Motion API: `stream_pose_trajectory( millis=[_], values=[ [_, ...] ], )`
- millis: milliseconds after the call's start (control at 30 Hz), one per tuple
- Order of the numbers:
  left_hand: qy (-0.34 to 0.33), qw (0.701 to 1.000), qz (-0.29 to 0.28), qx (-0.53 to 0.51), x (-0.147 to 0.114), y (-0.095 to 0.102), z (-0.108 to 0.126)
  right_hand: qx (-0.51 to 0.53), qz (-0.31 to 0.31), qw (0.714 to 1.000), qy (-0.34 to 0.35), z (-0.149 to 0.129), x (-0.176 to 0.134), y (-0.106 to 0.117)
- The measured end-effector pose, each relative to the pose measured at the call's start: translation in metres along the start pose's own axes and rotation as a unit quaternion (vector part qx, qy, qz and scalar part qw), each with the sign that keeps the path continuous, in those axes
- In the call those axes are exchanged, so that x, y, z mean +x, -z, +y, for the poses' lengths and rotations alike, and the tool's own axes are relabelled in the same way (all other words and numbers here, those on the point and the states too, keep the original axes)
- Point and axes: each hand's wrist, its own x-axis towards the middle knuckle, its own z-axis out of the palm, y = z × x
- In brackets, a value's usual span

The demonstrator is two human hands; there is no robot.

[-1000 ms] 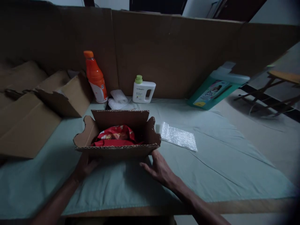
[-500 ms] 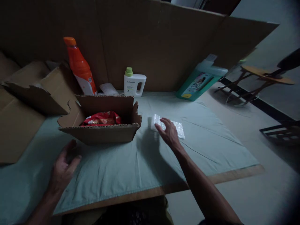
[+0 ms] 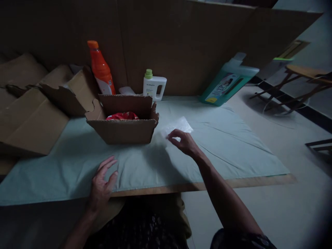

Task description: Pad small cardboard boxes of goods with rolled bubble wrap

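My right hand pinches the near left edge of a piece of bubble wrap, whose far part shows beyond the fingers. To its left stands an open cardboard box with its flaps up. Inside the box lies a red, shiny packet, mostly hidden by the front wall. My left hand hovers over the near edge of the cloth in front of the box, fingers apart and holding nothing.
Along a tall cardboard panel stand an orange bottle, a white jug with a green cap and a teal jug. More cardboard boxes crowd the left. A pale green cloth covers the table; a stool stands at right.
My right hand has closed on the bubble wrap's edge and the wrap has turned and shifted. My left hand has moved right, toward me. The view has also shifted.
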Motion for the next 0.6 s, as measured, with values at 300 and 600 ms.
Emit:
stream_pose_trajectory(
  millis=[300,600],
  values=[
    [-0.23,0.952,-0.191,0.06,-0.001,-0.061,0.036,0.095,-0.185,0.977,0.05,-0.038,-0.059,0.01],
    [-0.272,0.908,-0.294,0.125,0.002,-0.082,0.041,-0.108,-0.106,0.985,0.083,-0.003,-0.041,-0.055]
  ],
)
